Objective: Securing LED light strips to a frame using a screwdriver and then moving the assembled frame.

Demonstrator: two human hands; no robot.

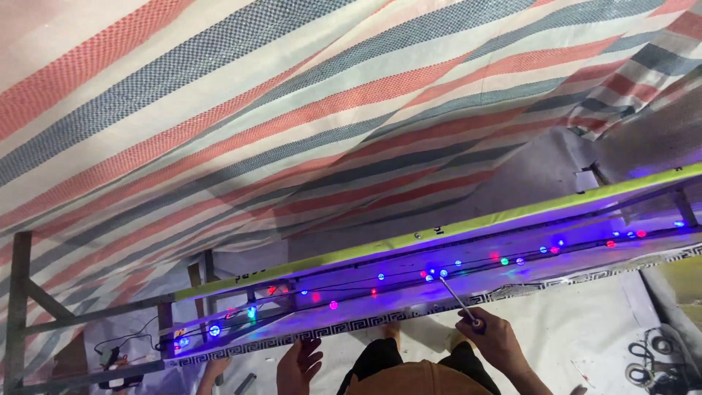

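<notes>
The right hand (491,338) is closed around the handle of a thin metal tool (455,296), whose tip reaches up to a blue bulb on the string of coloured lights (380,281) running along the long board (351,328) with a patterned edge. The left hand (300,364) rests lower left with fingers loosely spread against that board's near edge, holding nothing. A striped tarpaulin (292,95) hangs behind.
</notes>
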